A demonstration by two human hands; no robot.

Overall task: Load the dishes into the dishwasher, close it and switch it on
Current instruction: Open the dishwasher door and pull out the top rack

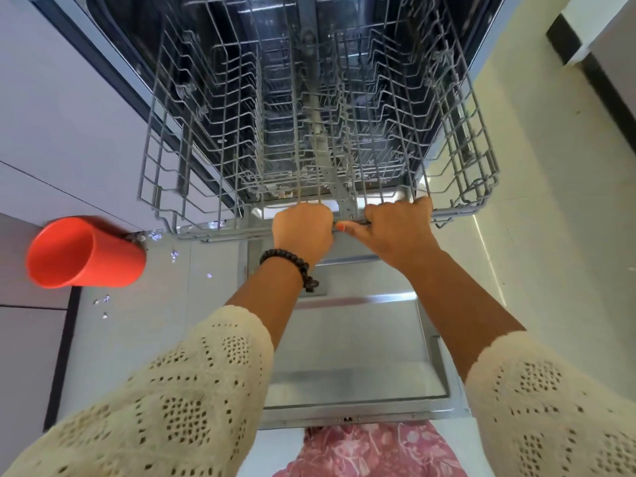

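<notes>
The dishwasher stands open with its door (347, 342) folded down flat below me. A grey wire rack (192, 139) is pulled out over the door and holds no dishes. My left hand (303, 230) grips the rack's front rail near the middle. My right hand (395, 225) grips the same rail just to the right, thumb pointing left along it. An orange cup (86, 253) stands at the left on the counter edge, apart from both hands.
A grey counter (24, 270) runs along the left side with white cabinet fronts (69, 108) beside the dishwasher. Pale tiled floor (550, 235) lies to the right. A dark-based cabinet (592, 63) sits at the far right.
</notes>
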